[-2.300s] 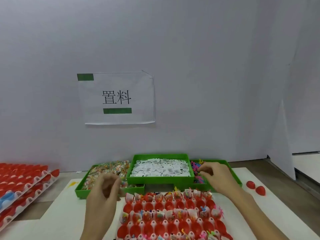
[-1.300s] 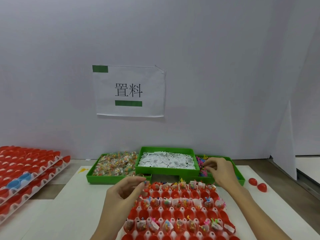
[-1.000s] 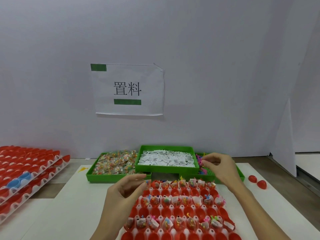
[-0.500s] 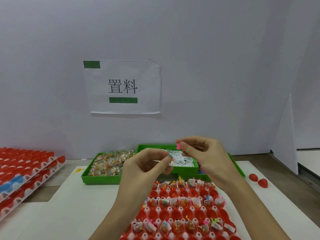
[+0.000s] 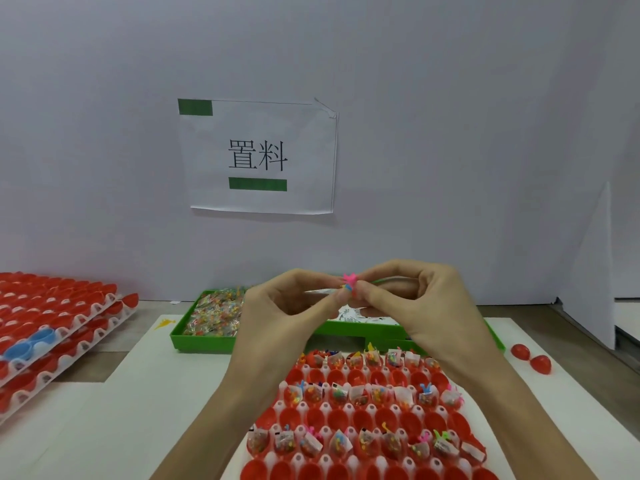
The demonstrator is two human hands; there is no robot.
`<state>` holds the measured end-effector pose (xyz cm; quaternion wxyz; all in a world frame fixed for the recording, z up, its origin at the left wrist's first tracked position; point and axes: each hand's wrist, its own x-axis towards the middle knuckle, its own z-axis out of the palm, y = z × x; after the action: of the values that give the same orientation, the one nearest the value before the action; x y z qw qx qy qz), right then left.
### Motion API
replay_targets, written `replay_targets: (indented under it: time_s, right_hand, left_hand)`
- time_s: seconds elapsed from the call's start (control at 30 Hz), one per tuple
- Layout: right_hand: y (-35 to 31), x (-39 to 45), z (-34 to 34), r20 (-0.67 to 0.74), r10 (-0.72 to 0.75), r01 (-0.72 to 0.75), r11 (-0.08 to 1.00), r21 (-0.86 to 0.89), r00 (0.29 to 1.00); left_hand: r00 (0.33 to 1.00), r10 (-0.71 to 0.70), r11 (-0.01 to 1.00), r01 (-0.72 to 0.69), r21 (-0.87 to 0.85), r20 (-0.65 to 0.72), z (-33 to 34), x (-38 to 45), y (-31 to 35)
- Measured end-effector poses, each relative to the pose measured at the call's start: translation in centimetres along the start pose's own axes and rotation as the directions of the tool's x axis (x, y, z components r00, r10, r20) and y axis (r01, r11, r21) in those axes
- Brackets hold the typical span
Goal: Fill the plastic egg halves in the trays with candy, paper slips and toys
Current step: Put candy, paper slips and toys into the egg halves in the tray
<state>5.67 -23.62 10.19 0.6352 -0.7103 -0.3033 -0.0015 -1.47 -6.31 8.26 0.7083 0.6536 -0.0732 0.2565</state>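
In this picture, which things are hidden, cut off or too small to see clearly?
- Head view: the right green bin is almost fully hidden by the right hand.
- Paper slips: print too small to read.
- Egg tray: cut off at the bottom edge.
- Small toys pinched by both hands; the left hand covers part, shape unclear.

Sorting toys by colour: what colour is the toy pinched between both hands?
Mostly pink toy, with blue and yellow bits lower down; head view.

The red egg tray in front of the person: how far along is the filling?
In the tray of red plastic egg halves, alternate rows already hold candy, slips and toys; the rows between are bare. Left hand and right hand pinch small pink and blue plastic toys above it. The stacked red trays wait.
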Motion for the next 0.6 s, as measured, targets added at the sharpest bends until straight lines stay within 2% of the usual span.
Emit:
replay_targets:
  time_s: [0.2, 0.37, 0.53, 0.6]
  right_hand:
    - [-0.6, -0.2, 0.0, 0.008, -0.041, 0.042, 0.995, -0.089, 0.999]
    - [-0.7, -0.3, 0.0, 0.015, -0.027, 0.029, 0.992, -0.123, 1.000]
    - [-0.2, 0.1, -0.3, 0.133, 0.048, -0.056, 0.997, 0.055, 0.990]
    - [1.1, 0.6, -0.5, 0.123, 0.082, -0.090, 0.994, 0.055, 0.989]
  left_hand:
    - [0.995, 0.092, 0.989, -0.087, 0.120, -0.037, -0.3, 0.2, -0.2]
    - [0.988, 0.135, 0.967, -0.149, 0.205, 0.081, -0.9, 0.4, -0.1]
    - [0.983, 0.168, 0.941, -0.183, 0.286, 0.076, -1.6, 0.9, -0.2]
    - [0.987, 0.152, 0.939, -0.162, 0.302, 0.058, -2.2, 1.2, -0.3]
